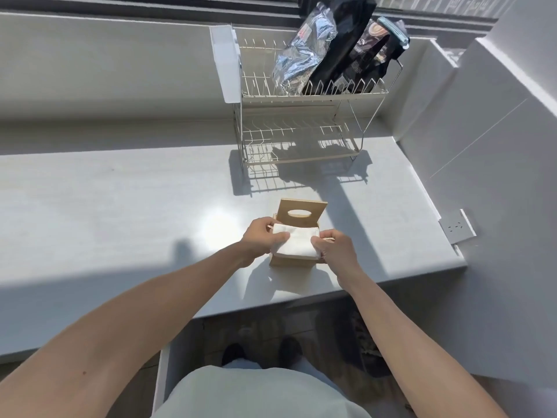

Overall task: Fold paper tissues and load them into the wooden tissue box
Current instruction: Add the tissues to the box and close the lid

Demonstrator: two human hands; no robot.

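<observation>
A folded stack of white paper tissues (297, 243) is gripped at both ends over the open wooden tissue box (278, 260): on the box's left side the left hand (261, 239) is curled round the stack's edge, thumb laid on top and fingers tucked behind, while on the box's right side the right hand (335, 248) pinches the opposite edge. The stack is seen resting on or just inside the box's mouth, covering nearly all of it. Behind the stack, the box's lid (301, 215), with its oval slot, is stood up at the far edge.

The folding appears to be done and the loading is judged to be under way; the stack is not yet seated, and the lid is not yet closed.

How deep the tissues sit cannot be told, since the box's interior is hidden beneath them. The fingertips of both hands are concealed behind the stack, and only a strip of the box's near wall is shown. Beyond the box, a two-tier dish rack (304, 122) holding foil packets (304, 52) is seen on the white counter (120, 200), their labels too blurred to read.
</observation>
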